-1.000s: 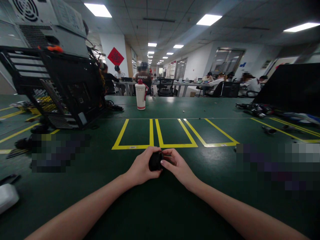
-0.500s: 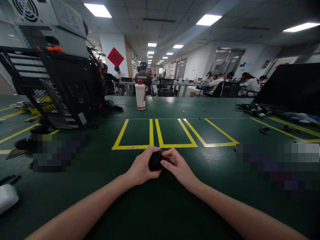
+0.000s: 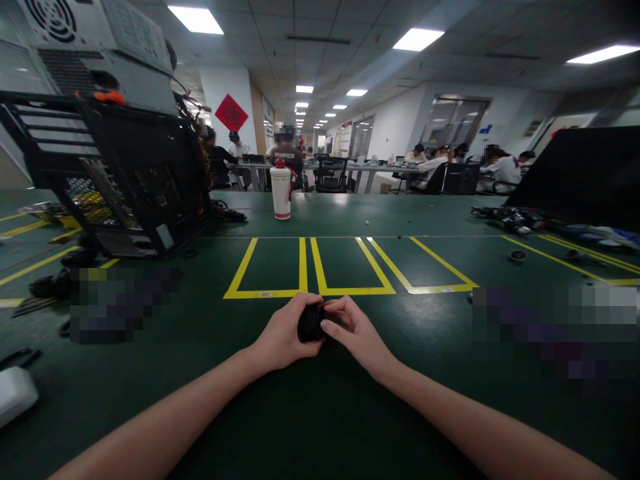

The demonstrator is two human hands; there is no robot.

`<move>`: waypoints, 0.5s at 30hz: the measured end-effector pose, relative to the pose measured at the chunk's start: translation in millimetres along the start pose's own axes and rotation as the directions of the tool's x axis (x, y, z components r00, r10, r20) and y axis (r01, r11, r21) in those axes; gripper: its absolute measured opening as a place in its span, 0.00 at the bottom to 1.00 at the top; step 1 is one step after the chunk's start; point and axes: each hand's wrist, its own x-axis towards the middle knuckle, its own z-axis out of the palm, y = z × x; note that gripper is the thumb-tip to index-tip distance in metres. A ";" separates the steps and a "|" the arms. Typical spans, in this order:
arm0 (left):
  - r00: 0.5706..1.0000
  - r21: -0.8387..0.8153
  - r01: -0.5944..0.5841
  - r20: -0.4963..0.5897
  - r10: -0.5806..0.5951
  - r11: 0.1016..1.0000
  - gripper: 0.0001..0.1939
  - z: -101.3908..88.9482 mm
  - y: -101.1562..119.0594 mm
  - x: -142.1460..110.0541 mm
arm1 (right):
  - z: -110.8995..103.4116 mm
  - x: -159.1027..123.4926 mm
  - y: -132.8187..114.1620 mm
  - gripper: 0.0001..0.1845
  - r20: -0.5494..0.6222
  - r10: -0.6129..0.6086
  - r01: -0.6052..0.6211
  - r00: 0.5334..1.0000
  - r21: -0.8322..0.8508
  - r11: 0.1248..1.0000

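A small black rounded object [image 3: 311,324] is between my two hands, just in front of the yellow tape. My left hand [image 3: 283,333] wraps round its left side, thumb and fingers curled over it. From the right, the bent thumb and fingertips of my right hand [image 3: 354,331] press against its edge. The object's exact kind is too dark to make out, and my fingers hide part of it. Both hands are low over the green table [image 3: 320,413].
Yellow tape outlines [image 3: 354,291] lie ahead of my hands. Beyond them stands a white bottle [image 3: 281,193] with a red top. A black computer case [image 3: 150,180] is at the left, a dark screen [image 3: 580,177] at the right. A small round black piece [image 3: 517,256] lies right. People sit farther back.
The small round black piece at the right has shifted slightly left and away from me. My hands and the black object between them have hardly moved.
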 end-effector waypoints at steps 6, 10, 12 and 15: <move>0.999 -0.006 0.025 0.020 -0.025 1.000 0.29 -1.4 1.8 -0.7 | -1.9 2.3 -1.3 0.11 -0.015 0.056 -0.056 0.998 -0.051 0.997; 1.000 -0.012 0.023 0.017 -0.023 1.000 0.28 -1.8 2.4 -0.7 | -1.9 1.5 0.3 0.13 0.014 0.061 -0.060 0.998 -0.045 0.997; 1.000 -0.007 0.019 0.014 -0.018 1.000 0.29 -1.5 2.1 -0.4 | -1.1 0.5 1.5 0.13 0.026 0.025 -0.025 0.999 -0.022 0.999; 1.000 -0.004 0.009 0.012 -0.009 1.000 0.29 0.1 -0.1 -0.3 | 0.1 0.0 2.3 0.12 0.021 -0.008 0.008 1.000 0.008 1.000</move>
